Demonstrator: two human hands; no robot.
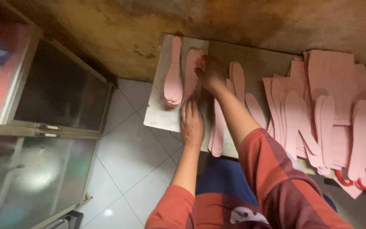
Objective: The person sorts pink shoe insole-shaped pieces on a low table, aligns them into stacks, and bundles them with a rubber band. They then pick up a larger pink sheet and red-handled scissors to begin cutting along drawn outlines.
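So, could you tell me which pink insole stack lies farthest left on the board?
The stack of pink insoles beside the board's left edge; it lies apart, left of both hands.

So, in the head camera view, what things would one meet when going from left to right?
Glass-door cabinet → white floor tiles → stack of pink insoles → left hand → right hand → heap of pink cut sheets → red scissor handles.

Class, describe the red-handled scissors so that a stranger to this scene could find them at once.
Start at the worktable, then go to its near right edge. The scissors lie there, mostly under pink insole cut-outs. Only their red loop handles show, the one red thing among the pink.
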